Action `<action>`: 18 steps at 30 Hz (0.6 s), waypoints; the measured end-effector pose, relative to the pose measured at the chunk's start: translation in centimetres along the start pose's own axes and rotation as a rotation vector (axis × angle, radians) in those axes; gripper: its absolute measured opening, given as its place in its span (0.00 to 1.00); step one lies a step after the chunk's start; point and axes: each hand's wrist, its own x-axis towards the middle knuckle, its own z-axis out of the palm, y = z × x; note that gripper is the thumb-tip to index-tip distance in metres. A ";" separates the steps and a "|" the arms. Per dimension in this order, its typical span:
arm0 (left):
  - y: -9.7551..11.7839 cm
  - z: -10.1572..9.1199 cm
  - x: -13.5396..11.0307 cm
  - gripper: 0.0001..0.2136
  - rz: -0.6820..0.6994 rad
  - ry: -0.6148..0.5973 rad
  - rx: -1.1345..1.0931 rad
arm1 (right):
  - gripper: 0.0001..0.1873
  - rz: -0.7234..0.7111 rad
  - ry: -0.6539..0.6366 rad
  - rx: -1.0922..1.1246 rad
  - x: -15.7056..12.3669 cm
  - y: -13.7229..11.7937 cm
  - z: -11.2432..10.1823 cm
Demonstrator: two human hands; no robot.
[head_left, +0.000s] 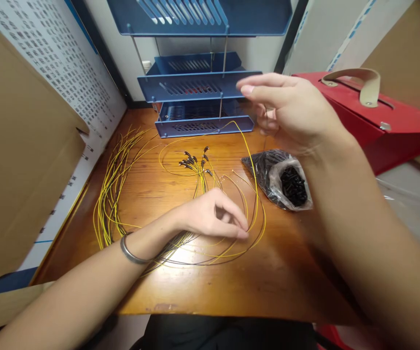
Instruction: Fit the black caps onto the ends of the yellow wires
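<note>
My left hand (215, 216) is low over the table, thumb and forefinger pinched on a thin yellow wire (253, 165) that loops up toward the shelf. Raised above the bag, my right hand (286, 109) has its fingers curled in and its thumb and forefinger stretched forward. A thin dark wire (266, 141) hangs from its curled fingers; the upper part is blurred. Black-tipped wire ends (191, 161) lie bunched beyond my left hand. More yellow and black wires (106, 204) form a loose coil at the left, passing under my left wrist.
A clear plastic bag (263, 170) of small black pieces (293, 185) lies open on the wooden table (232, 291). A blue tiered rack (202, 87) stands at the back. At right is a red box (410, 112) with a beige handle; cardboard (24, 146) borders the left.
</note>
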 end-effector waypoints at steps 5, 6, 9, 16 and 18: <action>0.0 -1.0 -0.2 0.14 0.036 0.025 -0.422 | 0.15 -0.048 0.009 -0.149 -0.1 -0.6 -0.5; 0.1 -1.2 -0.3 0.15 0.059 0.064 -0.491 | 0.14 -0.034 0.005 -0.176 -0.2 -0.8 -0.5; 0.3 -1.6 -0.3 0.13 0.091 0.158 -0.581 | 0.13 0.000 -0.029 -0.243 -0.5 -1.1 -0.7; -0.3 -1.7 0.1 0.14 -0.018 0.266 -0.506 | 0.22 0.080 -0.236 -0.890 -0.3 -0.9 -2.3; -0.5 -1.7 0.3 0.15 -0.038 0.259 -0.509 | 0.21 0.117 -0.352 -1.018 -0.2 -0.9 -2.5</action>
